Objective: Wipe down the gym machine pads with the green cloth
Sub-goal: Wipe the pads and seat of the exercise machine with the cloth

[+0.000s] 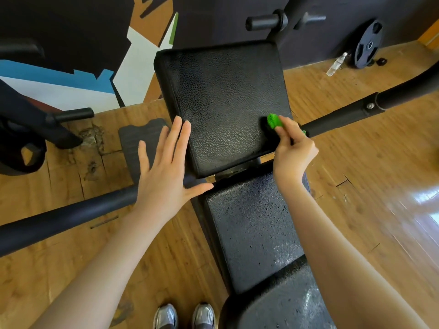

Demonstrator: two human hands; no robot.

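A black textured back pad fills the upper middle of the head view. Below it lies a worn black seat pad with flaked patches, and a third pad sits at the bottom edge. My right hand grips a bunched green cloth against the lower right corner of the back pad. My left hand is spread flat with straight fingers at the back pad's lower left edge; the fingertips reach its side.
Black padded machine arms stretch left and right of the pads. A weight plate and a water bottle stand by the far wall. A grey mat lies on the cracked wooden floor. My shoes show below.
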